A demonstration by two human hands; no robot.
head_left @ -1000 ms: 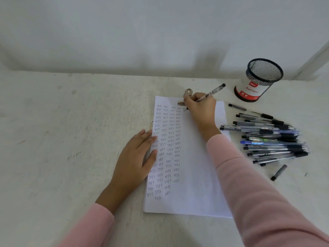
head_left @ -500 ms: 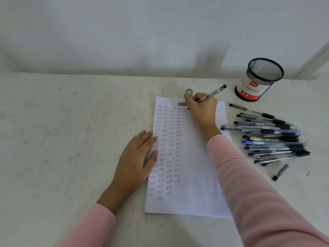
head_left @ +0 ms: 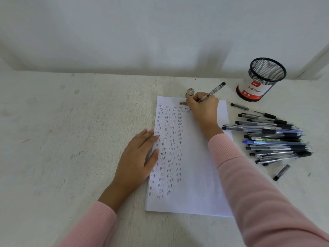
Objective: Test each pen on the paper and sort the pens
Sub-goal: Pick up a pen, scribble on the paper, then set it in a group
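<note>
Your right hand [head_left: 203,107] grips 1 pen [head_left: 212,91] in a writing hold. The tip is down at the far edge of the paper [head_left: 199,175], at the head of column 5, and your fingers hide it. Your left hand [head_left: 137,157] lies flat with straight fingers, pressing the paper's left edge and holding nothing.

- Metal clip [head_left: 190,92] touches your right fingers at the far edge. A long stroke may catch it and skip, so a good pen could read as dead.
- Only the left edge is pinned. A hard push from the right could swing the sheet.
- Pile [head_left: 274,139] lies right of the paper, just beside your right sleeve [head_left: 231,157]. Drawing the arm back could sweep pens off or scatter them.
- Mesh cup [head_left: 267,77] stands far right, and I see no pens in it. Dropping this pen back on the pile mixes tested with untested.
- Loose cap [head_left: 282,172] lies near the pile and could roll if knocked.
</note>
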